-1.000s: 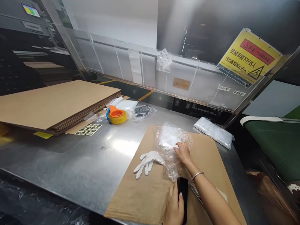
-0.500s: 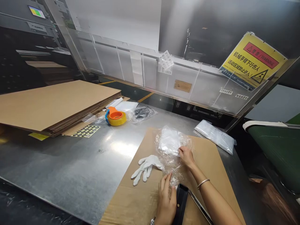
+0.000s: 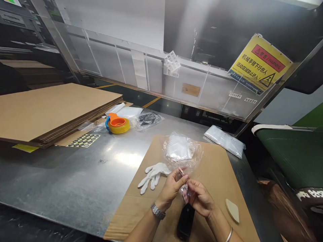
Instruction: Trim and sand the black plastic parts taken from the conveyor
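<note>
My left hand [image 3: 171,188] and my right hand [image 3: 202,198] meet over the cardboard sheet [image 3: 217,174], fingers closed on a small clear plastic bag [image 3: 184,191] stretched between them. Just below the bag lies a black, elongated object [image 3: 185,222] with rounded corners; its exact kind is unclear. Beyond my hands is a stack of clear bags [image 3: 178,148] in a crumpled outer wrap. A white glove [image 3: 153,174] lies left of my left hand. To the right of my right hand rests a flat beige piece [image 3: 232,210].
Stacked cardboard sheets [image 3: 58,111] fill the metal table's left side. An orange tape dispenser [image 3: 118,123], a sticker sheet [image 3: 83,140] and a bagged dark item [image 3: 148,120] sit near them. A white plastic package [image 3: 224,141] lies at right, before a green conveyor [image 3: 290,154].
My right hand has drawn back from the bag stack, and my left hand has risen to meet it at a clear bag. The beige piece now shows at right. The view has shifted.
</note>
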`<control>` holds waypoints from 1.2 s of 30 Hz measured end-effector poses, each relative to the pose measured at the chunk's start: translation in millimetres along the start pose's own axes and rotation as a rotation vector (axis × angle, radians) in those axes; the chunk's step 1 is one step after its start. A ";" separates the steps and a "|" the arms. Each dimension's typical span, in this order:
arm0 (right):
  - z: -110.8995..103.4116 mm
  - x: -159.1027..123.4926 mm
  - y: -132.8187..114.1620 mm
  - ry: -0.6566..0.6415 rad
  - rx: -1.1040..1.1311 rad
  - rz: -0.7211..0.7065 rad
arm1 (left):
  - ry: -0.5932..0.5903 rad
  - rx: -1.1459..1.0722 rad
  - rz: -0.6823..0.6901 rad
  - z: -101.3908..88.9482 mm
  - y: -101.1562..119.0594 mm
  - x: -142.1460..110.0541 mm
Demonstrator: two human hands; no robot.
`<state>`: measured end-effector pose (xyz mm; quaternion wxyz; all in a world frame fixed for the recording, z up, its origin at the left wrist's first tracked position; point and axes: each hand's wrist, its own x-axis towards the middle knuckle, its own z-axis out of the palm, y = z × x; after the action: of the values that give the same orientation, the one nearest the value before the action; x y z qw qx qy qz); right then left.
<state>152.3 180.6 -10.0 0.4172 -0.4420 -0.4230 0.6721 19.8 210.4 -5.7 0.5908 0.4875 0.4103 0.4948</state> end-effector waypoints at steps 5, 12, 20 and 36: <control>1.7 -25.7 1.8 0.164 -0.079 -0.086 | 0.035 0.021 0.020 3.9 -3.1 -20.7; 1.1 -44.8 -5.0 0.176 -0.194 -0.094 | -0.023 0.073 0.026 -3.0 -3.8 -42.2; 12.5 -54.4 7.6 0.136 -0.266 -0.062 | 0.016 0.136 0.033 -4.1 -6.7 -59.0; 32.2 -78.1 -0.8 0.154 -0.748 -0.246 | 0.005 0.333 0.069 -3.2 -7.9 -99.2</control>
<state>142.4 101.4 17.7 0.3352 -0.5587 -0.6557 0.3814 0.9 112.9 -13.8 0.4835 0.5912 0.4712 0.4413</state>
